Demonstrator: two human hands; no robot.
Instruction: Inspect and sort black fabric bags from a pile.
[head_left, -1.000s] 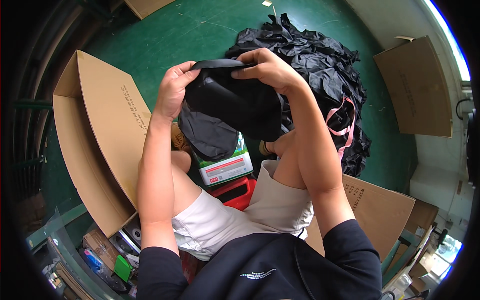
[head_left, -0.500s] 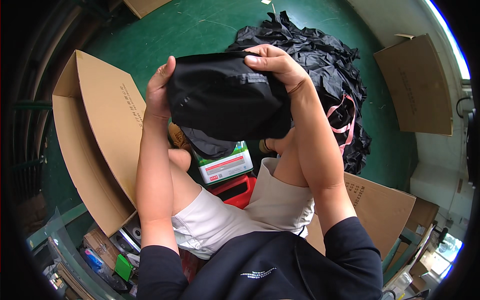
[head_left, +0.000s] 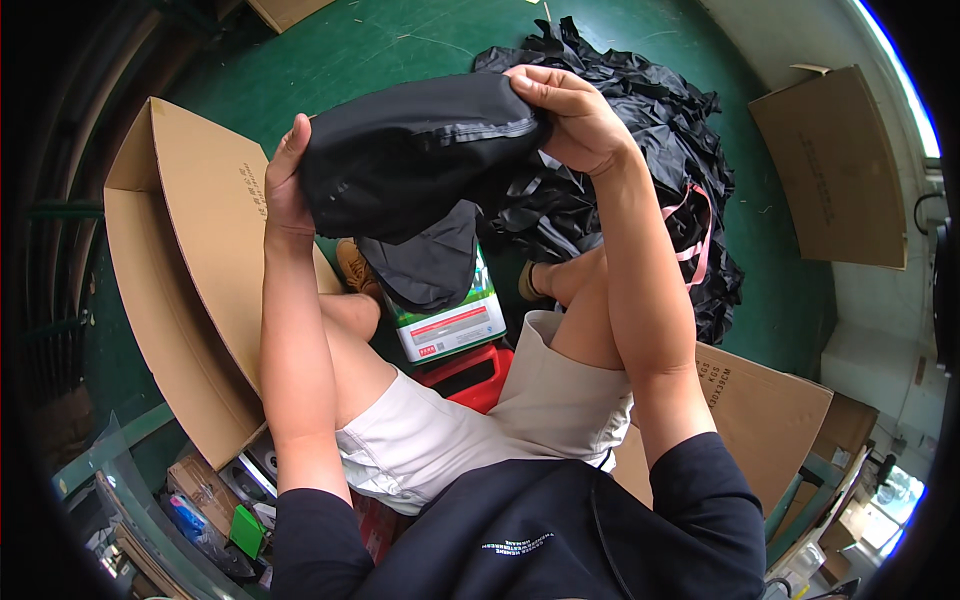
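An open cardboard box (head_left: pixel 190 260) lies at the left on the green floor (head_left: pixel 330 60). The left hand (head_left: pixel 283 185) and right hand (head_left: pixel 570 115) each clamp an end of a black zippered fabric bag (head_left: pixel 420 150), held up above the knees. It looks soft, light and floppy, best gripped along the zipper seam; a pile of black fabric (head_left: pixel 650 150) lies to the right.

Green floor (head_left: pixel 300 70); flattened cardboard sheet (head_left: pixel 835 170) against pale wall (head_left: pixel 790 40); daylight upper right.
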